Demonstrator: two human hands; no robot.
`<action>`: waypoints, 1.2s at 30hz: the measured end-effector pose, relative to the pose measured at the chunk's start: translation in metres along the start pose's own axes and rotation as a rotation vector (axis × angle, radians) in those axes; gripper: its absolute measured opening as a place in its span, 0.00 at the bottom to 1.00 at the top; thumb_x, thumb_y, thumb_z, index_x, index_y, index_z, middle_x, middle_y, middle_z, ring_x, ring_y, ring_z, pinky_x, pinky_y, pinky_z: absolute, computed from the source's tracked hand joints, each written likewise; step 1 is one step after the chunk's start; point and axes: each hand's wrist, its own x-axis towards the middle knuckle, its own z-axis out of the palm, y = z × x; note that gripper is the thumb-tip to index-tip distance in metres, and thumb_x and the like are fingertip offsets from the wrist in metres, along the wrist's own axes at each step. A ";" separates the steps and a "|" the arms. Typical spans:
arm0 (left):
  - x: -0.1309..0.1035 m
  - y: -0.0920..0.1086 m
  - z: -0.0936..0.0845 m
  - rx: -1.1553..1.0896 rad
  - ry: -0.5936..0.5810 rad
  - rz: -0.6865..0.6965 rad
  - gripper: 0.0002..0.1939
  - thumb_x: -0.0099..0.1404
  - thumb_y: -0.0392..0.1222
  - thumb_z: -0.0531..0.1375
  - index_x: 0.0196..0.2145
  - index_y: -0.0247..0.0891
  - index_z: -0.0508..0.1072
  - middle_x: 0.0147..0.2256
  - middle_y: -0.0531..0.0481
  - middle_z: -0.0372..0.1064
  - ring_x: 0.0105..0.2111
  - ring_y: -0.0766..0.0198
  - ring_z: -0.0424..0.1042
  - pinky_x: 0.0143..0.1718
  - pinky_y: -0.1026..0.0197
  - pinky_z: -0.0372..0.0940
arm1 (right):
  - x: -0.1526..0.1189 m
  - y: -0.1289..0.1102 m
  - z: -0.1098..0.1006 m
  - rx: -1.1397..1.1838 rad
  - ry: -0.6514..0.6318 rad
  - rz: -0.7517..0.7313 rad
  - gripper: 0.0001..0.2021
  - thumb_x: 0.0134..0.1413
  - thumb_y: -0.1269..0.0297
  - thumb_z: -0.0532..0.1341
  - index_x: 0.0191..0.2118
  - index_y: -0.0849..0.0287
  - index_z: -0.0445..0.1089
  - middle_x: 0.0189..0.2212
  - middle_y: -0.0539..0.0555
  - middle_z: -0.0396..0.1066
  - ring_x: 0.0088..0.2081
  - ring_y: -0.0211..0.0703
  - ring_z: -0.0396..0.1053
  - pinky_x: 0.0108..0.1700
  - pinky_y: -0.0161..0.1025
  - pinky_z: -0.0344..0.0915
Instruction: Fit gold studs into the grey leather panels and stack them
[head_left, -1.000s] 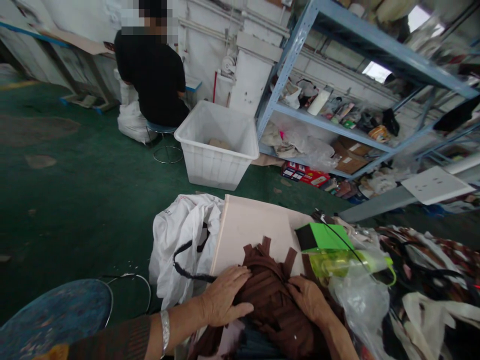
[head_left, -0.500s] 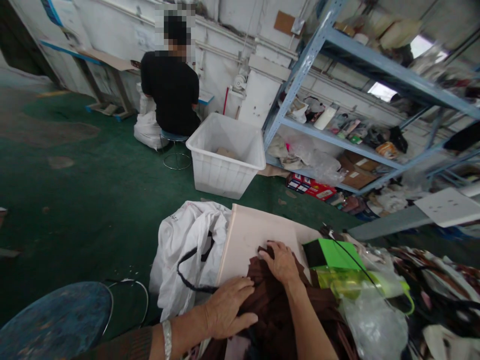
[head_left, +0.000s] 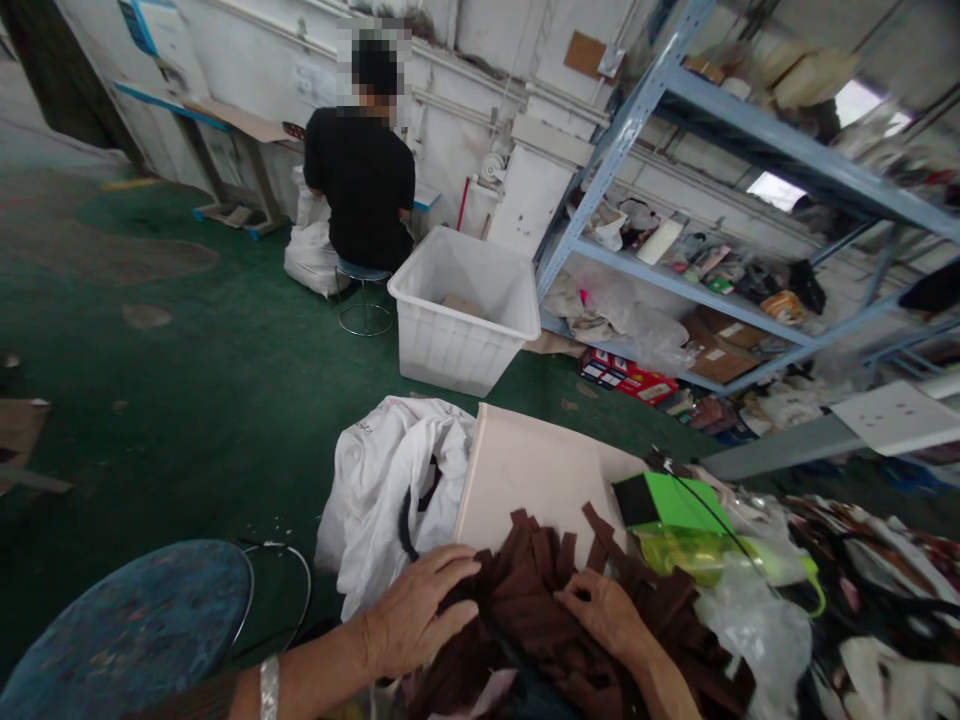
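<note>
A heap of brown fabric strips point(head_left: 532, 590) lies in front of me, its loose ends fanned over a pale pink board or sheet point(head_left: 532, 460). At the heap's left edge is my left hand point(head_left: 420, 608), open, its thumb apart from the stretched fingers. My right hand point(head_left: 607, 615) rests on the strips with thumb and forefinger pinched together at a brown strip; the exact hold is partly hidden. Left of the pale sheet bulges a white sack point(head_left: 386, 490) with a dark strap. To the right sit a green box point(head_left: 675, 500) and a yellow-green transparent item point(head_left: 675, 555).
A blue round stool point(head_left: 135, 630) stands at lower left. Beyond the sack is a large white plastic bin point(head_left: 465, 345). A person in black point(head_left: 360, 185) sits facing the wall. Blue metal shelving point(head_left: 690, 280) fills the right, and a clear plastic bag point(head_left: 765, 630) lies nearby.
My right hand has drawn back toward me from the pale sheet, and the brown strip ends now lie spread there. My left hand has shifted slightly left. The view has turned a little.
</note>
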 end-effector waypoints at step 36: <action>0.094 0.046 0.084 0.137 -0.082 -0.220 0.30 0.63 0.47 0.60 0.58 0.27 0.65 0.54 0.35 0.63 0.55 0.45 0.59 0.61 0.43 0.55 | 0.048 0.002 -0.017 -0.002 0.057 -0.119 0.17 0.64 0.53 0.51 0.40 0.55 0.74 0.37 0.52 0.77 0.40 0.44 0.73 0.44 0.36 0.63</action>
